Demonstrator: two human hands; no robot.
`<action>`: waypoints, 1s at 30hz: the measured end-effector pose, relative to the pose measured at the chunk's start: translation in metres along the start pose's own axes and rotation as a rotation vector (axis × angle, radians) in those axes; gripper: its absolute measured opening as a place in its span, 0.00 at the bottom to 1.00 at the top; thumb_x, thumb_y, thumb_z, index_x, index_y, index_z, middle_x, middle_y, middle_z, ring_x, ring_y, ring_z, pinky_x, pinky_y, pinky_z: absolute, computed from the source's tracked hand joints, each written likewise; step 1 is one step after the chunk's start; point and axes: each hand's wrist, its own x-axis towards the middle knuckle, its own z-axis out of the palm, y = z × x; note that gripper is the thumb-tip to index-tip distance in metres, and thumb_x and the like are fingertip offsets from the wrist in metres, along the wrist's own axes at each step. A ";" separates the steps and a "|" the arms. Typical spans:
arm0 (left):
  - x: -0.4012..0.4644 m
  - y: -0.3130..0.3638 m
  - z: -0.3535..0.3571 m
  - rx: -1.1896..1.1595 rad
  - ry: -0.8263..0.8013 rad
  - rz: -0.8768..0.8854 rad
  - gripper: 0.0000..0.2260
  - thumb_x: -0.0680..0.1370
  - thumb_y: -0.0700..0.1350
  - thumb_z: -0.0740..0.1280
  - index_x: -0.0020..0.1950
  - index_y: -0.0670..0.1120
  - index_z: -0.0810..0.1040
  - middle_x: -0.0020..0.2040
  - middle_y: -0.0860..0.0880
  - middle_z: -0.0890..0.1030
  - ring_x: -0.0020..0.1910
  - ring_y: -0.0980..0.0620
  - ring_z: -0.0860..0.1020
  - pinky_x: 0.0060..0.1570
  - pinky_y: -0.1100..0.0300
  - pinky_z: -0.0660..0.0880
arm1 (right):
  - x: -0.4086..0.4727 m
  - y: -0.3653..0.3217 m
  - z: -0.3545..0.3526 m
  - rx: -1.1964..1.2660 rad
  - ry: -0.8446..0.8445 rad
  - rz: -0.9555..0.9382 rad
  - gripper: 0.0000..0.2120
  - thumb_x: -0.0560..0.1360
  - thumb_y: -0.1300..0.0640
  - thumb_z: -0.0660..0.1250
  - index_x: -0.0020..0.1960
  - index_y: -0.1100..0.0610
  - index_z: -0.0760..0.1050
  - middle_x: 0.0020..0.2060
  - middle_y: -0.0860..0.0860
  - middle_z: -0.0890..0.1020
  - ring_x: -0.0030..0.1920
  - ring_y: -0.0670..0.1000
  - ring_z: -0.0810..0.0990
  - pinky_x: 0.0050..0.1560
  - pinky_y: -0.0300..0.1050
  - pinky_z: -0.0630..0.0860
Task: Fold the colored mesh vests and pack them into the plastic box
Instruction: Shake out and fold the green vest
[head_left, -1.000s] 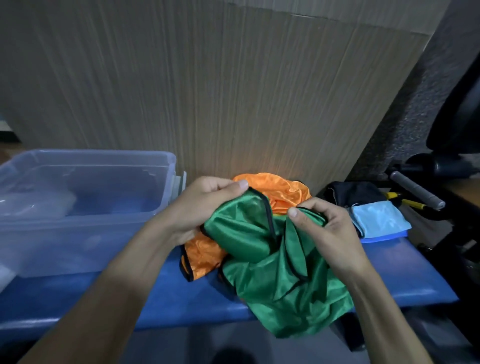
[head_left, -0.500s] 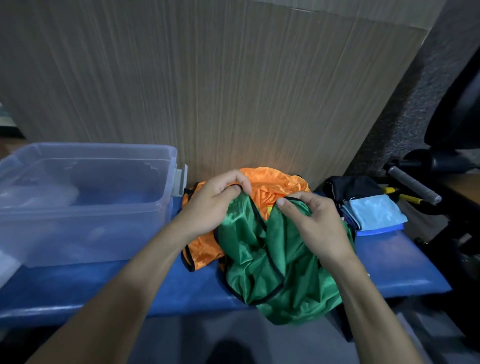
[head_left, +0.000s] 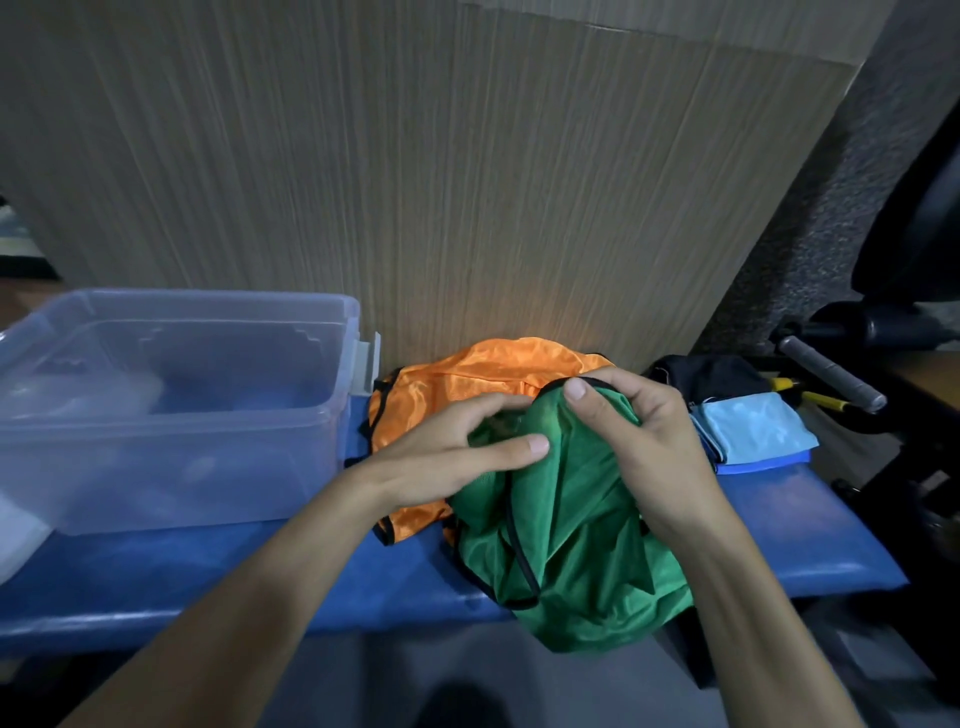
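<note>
The green vest (head_left: 566, 545) lies crumpled at the front edge of the blue surface (head_left: 779, 530), partly hanging over it. Our right hand (head_left: 644, 441) pinches its black trim; our left hand (head_left: 457, 457) presses the mesh with nearly straight fingers. The orange vest (head_left: 467, 379) lies behind it, and the plastic box (head_left: 171, 410) stands toward the left end. We think the slippery cloth may slide off the edge.
</note>
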 end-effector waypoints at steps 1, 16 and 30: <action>0.000 0.001 0.000 -0.011 -0.003 0.011 0.19 0.80 0.58 0.70 0.68 0.53 0.77 0.63 0.56 0.82 0.64 0.57 0.79 0.66 0.53 0.74 | -0.001 -0.001 0.000 0.017 -0.008 0.010 0.08 0.79 0.55 0.69 0.46 0.58 0.84 0.40 0.55 0.85 0.41 0.53 0.83 0.45 0.49 0.79; -0.016 0.014 -0.010 0.101 0.150 0.297 0.07 0.75 0.40 0.76 0.42 0.47 0.80 0.37 0.60 0.80 0.37 0.63 0.77 0.42 0.71 0.70 | -0.016 0.012 -0.010 -0.350 -0.202 0.081 0.13 0.75 0.46 0.72 0.58 0.48 0.81 0.44 0.49 0.84 0.51 0.47 0.83 0.56 0.46 0.77; -0.020 0.011 -0.008 0.179 0.196 0.261 0.08 0.86 0.42 0.60 0.62 0.51 0.75 0.52 0.59 0.79 0.50 0.58 0.78 0.54 0.59 0.73 | -0.018 0.014 0.011 -0.619 -0.031 -0.353 0.02 0.78 0.54 0.73 0.49 0.52 0.84 0.53 0.43 0.81 0.57 0.47 0.80 0.59 0.48 0.76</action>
